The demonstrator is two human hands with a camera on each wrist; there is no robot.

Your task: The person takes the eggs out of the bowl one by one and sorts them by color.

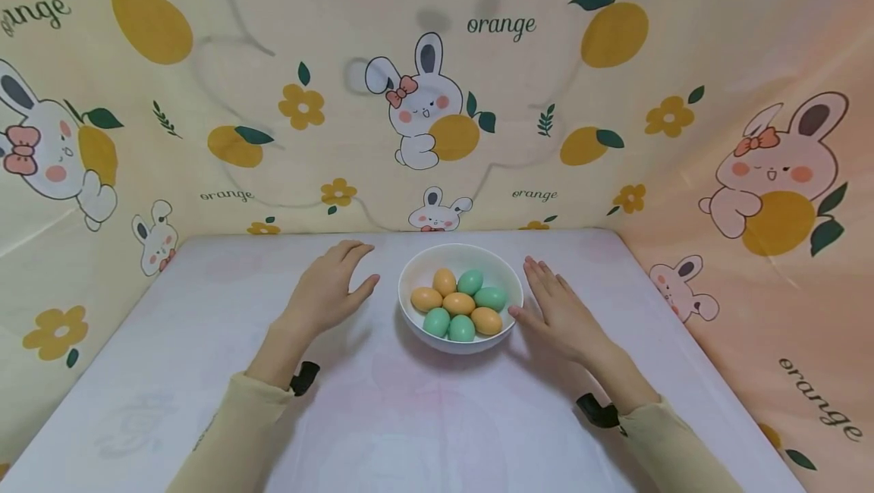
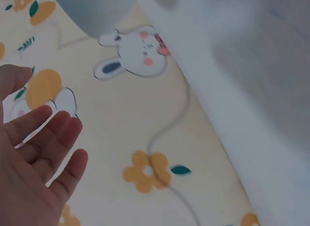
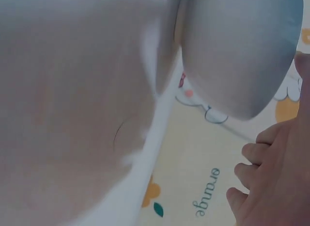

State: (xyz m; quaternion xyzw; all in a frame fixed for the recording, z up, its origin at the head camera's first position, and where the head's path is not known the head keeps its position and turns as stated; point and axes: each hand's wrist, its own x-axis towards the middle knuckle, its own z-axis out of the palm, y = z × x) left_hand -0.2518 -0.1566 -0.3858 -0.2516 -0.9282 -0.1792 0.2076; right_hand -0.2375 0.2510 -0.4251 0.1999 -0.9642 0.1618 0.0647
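A white bowl point(image 1: 456, 346) stands on the table, holding several orange eggs point(image 1: 459, 304) and several green eggs point(image 1: 461, 328). To its left, with a gap between, my left hand point(image 1: 329, 286) hovers with fingers loosely spread and nothing in them. The left wrist view shows that same hand point(image 2: 41, 153) with its fingers apart. Close by the bowl's right side is my right hand point(image 1: 561, 311), its fingers fairly straight and its thumb at the rim. Seen from the right wrist, the thumb point(image 3: 302, 66) meets the bowl's edge; whether it presses there, I cannot tell.
A pale cloth covers the table point(image 1: 410, 425). Behind it and along both sides hangs a cream curtain point(image 1: 382, 144) printed with rabbits and oranges. Each wrist carries a black band point(image 1: 597, 409) near the sleeve.
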